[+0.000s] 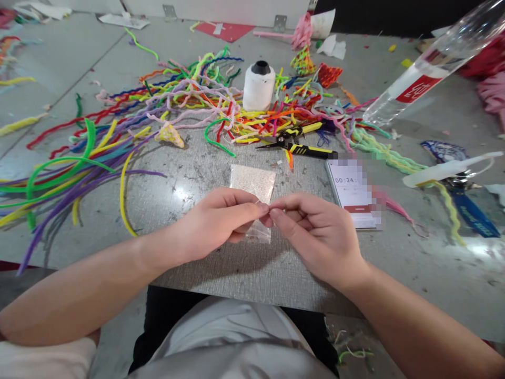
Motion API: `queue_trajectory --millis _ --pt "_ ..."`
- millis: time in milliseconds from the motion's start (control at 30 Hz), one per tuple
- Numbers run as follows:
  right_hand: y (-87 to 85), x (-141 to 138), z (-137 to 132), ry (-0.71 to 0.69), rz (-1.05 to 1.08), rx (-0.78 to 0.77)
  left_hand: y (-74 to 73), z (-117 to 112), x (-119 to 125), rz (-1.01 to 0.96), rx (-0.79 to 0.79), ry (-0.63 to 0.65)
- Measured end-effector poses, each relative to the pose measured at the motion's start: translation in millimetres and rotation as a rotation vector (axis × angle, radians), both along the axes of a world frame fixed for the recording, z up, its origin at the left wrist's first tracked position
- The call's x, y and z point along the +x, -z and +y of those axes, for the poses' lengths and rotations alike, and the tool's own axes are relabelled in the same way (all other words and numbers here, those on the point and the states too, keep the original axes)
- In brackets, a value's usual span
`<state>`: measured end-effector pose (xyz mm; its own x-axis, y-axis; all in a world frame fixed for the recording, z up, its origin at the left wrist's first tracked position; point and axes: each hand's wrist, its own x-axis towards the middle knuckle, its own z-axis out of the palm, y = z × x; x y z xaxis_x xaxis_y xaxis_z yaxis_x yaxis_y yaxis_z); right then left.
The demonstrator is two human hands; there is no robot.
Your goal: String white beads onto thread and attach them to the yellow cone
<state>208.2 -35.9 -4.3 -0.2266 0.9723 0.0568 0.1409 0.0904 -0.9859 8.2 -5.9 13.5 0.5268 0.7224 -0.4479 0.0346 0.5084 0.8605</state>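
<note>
My left hand (221, 218) and my right hand (315, 231) meet fingertip to fingertip over the grey table (197, 173), both pinched. A very fine thread or needle shows between the fingertips, too small to name. Under them lies a small clear plastic bag of tiny white beads (252, 184). A white thread spool (258, 87) stands behind, among a heap of coloured pipe cleaners (189, 100). Yellow-and-black pliers (300, 147) lie in front of the spool.
A phone showing a timer (351, 192) lies right of my hands. A clear plastic bottle (434, 63) leans at the far right. Green, purple and yellow pipe cleaners (59, 179) spread over the left. A white tool and blue packet (453, 173) sit at the right edge.
</note>
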Motion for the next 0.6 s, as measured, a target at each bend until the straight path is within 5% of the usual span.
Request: queue_trajectory --millis 233,433,600 --pt "-0.7 1 4 -0.035 -0.224 0.231 -1.4 -1 1 0.158 0.102 0.025" --pt "-0.4 4 4 -0.095 -0.146 0.207 -4.8 -3 0 0.176 0.153 0.048" --pt "4.6 13 2 0.015 -0.022 0.139 2.3 -3 -4 0.111 0.128 0.026"
